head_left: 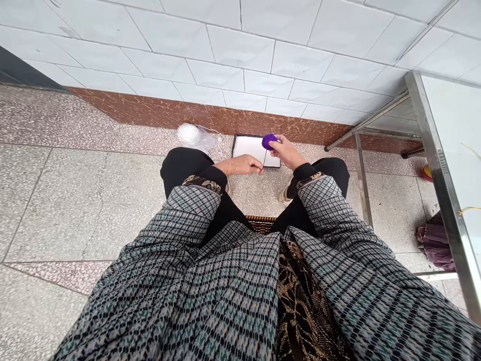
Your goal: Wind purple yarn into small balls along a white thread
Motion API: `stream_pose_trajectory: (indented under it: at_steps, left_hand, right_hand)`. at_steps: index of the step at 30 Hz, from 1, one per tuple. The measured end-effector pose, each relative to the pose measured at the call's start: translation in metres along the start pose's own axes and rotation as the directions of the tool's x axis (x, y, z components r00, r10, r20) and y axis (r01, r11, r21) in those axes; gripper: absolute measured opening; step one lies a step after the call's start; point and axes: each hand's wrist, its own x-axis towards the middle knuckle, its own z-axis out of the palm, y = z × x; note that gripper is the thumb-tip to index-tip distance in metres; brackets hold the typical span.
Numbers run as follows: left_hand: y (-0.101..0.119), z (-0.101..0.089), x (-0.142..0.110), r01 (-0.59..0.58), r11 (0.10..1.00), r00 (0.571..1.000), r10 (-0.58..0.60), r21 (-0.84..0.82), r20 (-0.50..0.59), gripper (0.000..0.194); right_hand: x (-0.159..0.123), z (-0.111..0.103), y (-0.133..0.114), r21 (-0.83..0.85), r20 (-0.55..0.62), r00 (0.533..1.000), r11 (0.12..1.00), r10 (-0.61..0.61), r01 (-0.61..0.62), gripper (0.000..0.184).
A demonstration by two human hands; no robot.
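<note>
My right hand (284, 150) is closed around a small ball of purple yarn (268, 141), holding it up between my knees. From the ball a purple strand runs down to my left hand (244, 165), whose fingertips pinch it. The strand looks taut between the two hands. Below them on the floor lies a shallow white tray (248, 145) with a dark rim, partly covered by my hands and the ball.
Left of the tray, white yarn (189, 134) in clear plastic lies on the floor. A white-tiled wall (259, 55) rises straight ahead. A metal-framed table (432, 145) stands at the right, with dark purple cloth (436, 244) beneath it.
</note>
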Motion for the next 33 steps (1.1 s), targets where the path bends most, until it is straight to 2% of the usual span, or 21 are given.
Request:
stream_pose_trajectory:
  at_steps: [2, 4, 6, 8, 10, 13, 14, 16, 18, 21, 23, 26, 28, 30, 33]
  left_hand:
    - [-0.001, 0.000, -0.001, -0.025, 1.000, 0.999, 0.025, 0.019, -0.023, 0.020]
    - [0.000, -0.001, -0.002, -0.037, 0.998, 0.996, 0.040, 0.047, -0.079, 0.021]
    - [0.000, -0.003, -0.002, -0.016, 0.997, 0.983, 0.029, 0.070, -0.182, 0.020]
    - [0.000, -0.005, -0.003, 0.024, 0.996, 0.946, 0.006, 0.086, -0.325, 0.020]
    - [-0.002, -0.007, -0.002, 0.061, 0.993, 0.889, -0.009, 0.098, -0.457, 0.020]
    - [-0.006, -0.011, 0.000, 0.113, 0.988, 0.821, -0.035, 0.102, -0.569, 0.021]
    - [-0.007, -0.012, 0.000, 0.130, 0.987, 0.802, -0.047, 0.098, -0.595, 0.021]
    - [-0.008, -0.013, 0.001, 0.162, 0.983, 0.779, -0.074, 0.085, -0.622, 0.021]
    - [-0.007, -0.012, 0.001, 0.182, 0.981, 0.804, -0.105, 0.074, -0.585, 0.021]
    - [-0.002, -0.007, 0.000, 0.156, 0.986, 0.925, -0.123, 0.065, -0.359, 0.020]
    - [0.003, -0.004, -0.001, 0.108, 0.993, 0.979, -0.097, 0.049, -0.179, 0.020]
    - [0.007, -0.001, -0.002, 0.029, 0.999, 0.998, -0.028, 0.030, -0.049, 0.020]
    - [0.006, -0.002, -0.002, -0.016, 0.999, 0.999, 0.018, 0.032, -0.051, 0.020]
    - [0.003, -0.003, -0.002, -0.036, 0.998, 0.993, 0.041, 0.046, -0.111, 0.019]
    - [-0.001, -0.005, -0.002, 0.014, 0.995, 0.949, 0.017, 0.097, -0.315, 0.018]
  right_hand:
    - [-0.002, 0.001, 0.001, -0.194, -0.042, 0.999, 0.981, 0.023, -0.030, 0.032]
    - [-0.005, 0.002, 0.001, -0.382, -0.003, 0.998, 0.922, 0.063, -0.059, 0.034]
    - [-0.008, 0.001, 0.000, -0.506, 0.112, 0.984, 0.860, 0.138, -0.063, 0.034]
    - [-0.012, -0.001, -0.001, -0.540, 0.253, 0.944, 0.840, 0.212, -0.044, 0.032]
    - [-0.015, -0.002, -0.004, -0.484, 0.390, 0.888, 0.874, 0.246, -0.030, 0.028]
    - [-0.017, -0.004, -0.006, -0.283, 0.547, 0.815, 0.958, 0.193, -0.037, 0.028]
    - [-0.016, -0.005, -0.006, -0.199, 0.571, 0.806, 0.979, 0.155, -0.047, 0.029]
    - [-0.014, -0.006, -0.006, -0.031, 0.564, 0.823, 0.998, 0.065, -0.058, 0.031]
    - [-0.011, -0.007, -0.006, 0.121, 0.496, 0.868, 0.992, -0.026, -0.039, 0.033]
    - [-0.006, -0.006, -0.005, 0.242, 0.327, 0.938, 0.970, -0.113, 0.032, 0.033]
    - [-0.003, -0.003, -0.004, 0.214, 0.216, 0.971, 0.975, -0.103, 0.056, 0.030]
    - [-0.002, 0.001, -0.001, 0.012, 0.102, 0.995, 1.000, -0.025, 0.024, 0.027]
    - [-0.002, 0.005, 0.002, -0.165, 0.071, 0.997, 0.986, 0.030, -0.018, 0.028]
    - [-0.002, 0.007, 0.005, -0.302, 0.091, 0.993, 0.952, 0.078, -0.047, 0.031]
    - [-0.005, 0.006, 0.005, -0.404, 0.199, 0.970, 0.913, 0.140, -0.049, 0.035]
